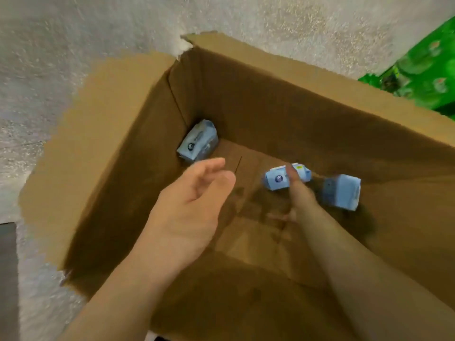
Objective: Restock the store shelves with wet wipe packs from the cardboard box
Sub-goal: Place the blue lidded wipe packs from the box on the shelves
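Right hand [299, 198] is deep in the cardboard box [118, 153], and its thumb lies across the top of the middle wet wipe pack [277, 179], the pale blue pack poking out to the left of the thumb and a sliver of it showing to the right. The other fingers of that hand are hidden under the pack and behind the hand itself, so whether they have closed round it I cannot tell; motion blur smears the knuckles too. Just beside that hand, on its right, sits a second pack [342, 191], standing on the box floor, close to the hand but whether it touches is unclear. Over to the left hand [189, 200]: fingers straight and loosely together, thumb apart, palm turned inward, holding nothing, hovering above the box floor. Its fingertips point toward the third pack [198, 141], which is tucked into the far left corner of the box, tilted against the wall, near the fingertips but apart from them. Print on all three packs is too blurred to read. Outside the box, speckled pale floor [61, 45], and green packaging [423, 77] cut off at the upper right edge.
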### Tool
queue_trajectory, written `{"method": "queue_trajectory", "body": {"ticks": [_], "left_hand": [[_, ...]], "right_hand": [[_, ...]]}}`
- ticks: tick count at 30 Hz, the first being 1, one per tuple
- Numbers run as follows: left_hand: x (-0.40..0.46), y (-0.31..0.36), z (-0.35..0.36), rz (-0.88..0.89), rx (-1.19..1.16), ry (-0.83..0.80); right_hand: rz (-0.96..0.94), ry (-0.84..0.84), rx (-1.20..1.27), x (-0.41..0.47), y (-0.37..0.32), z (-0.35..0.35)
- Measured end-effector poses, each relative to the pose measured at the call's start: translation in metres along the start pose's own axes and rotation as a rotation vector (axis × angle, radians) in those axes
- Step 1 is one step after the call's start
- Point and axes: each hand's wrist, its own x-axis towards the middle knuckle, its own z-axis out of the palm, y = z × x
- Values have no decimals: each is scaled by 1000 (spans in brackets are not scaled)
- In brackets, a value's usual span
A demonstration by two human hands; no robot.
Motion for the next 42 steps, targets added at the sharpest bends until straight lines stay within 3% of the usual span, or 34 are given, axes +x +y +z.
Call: {"method": "queue_trajectory", "body": {"ticks": [6,9,12,16,19,21,22,24,25,26,27,30,33,35,38,40,42], "left_hand": [[19,-9,-3,-3,-90,-23],[19,-6,-5,39,-166,-1],[25,1,-1,-61,-255,27],[31,10,17,-246,-271,-197],[30,8,37,-301,-405,-304],[31,1,42,-295,-458,-235],[30,-2,41,-293,-478,-208],[30,-6,37,-293,-520,-184],[30,-8,35,-298,-540,-179],[29,-9,32,-300,-556,-182],[27,-9,30,-297,-568,-191],[26,-13,25,-305,-610,-216],[25,-19,20,-329,-611,-193],[25,-25,17,-334,-599,-159],[24,-29,18,-358,-624,-118],[21,-27,17,-387,-689,-133],[18,-27,17,-365,-811,-232]], "right_hand": [[-80,108,199,44,-1,28],[-114,-42,382,17,13,10],[-129,-241,449,-41,9,-11],[-163,-501,190,-121,2,-29],[-313,-582,-261,-149,-5,-37],[-508,-457,-517,-148,-13,-42],[-560,-313,-530,-138,-18,-47],[-672,229,-550,-97,-24,-59],[-661,481,-633,-69,-25,-70],[-609,613,-689,-43,-23,-80],[-535,638,-730,-16,-20,-88],[-378,490,-717,40,-7,-107],[-479,463,-676,33,-4,-100],[-656,426,-590,-6,-2,-81],[-991,177,-509,-98,3,-51],[-1248,-46,-628,-148,3,-35],[-1497,-191,-914,-172,1,-26]]}}
